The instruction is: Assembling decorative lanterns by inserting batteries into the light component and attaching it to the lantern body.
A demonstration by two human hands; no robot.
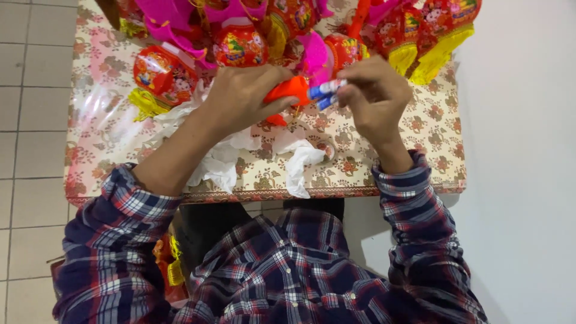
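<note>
Our left hand (243, 96) clasps a small orange plastic piece (288, 91), mostly hiding it; our right hand (372, 96) pinches slim blue-and-white cylinders (324, 91) against it. Crumpled white tissue (222, 162) and red printed lanterns (163, 72) crowd the floral-covered table (414, 162).

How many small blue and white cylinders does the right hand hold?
2 blue and white cylinders, side by side in the right hand, touching the orange piece; more may be hidden.

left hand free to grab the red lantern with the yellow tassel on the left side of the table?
Probably not as is. The left hand is closed around an orange piece. The red lantern lies beside it with nothing between, so only the full grip is in the way.
</note>
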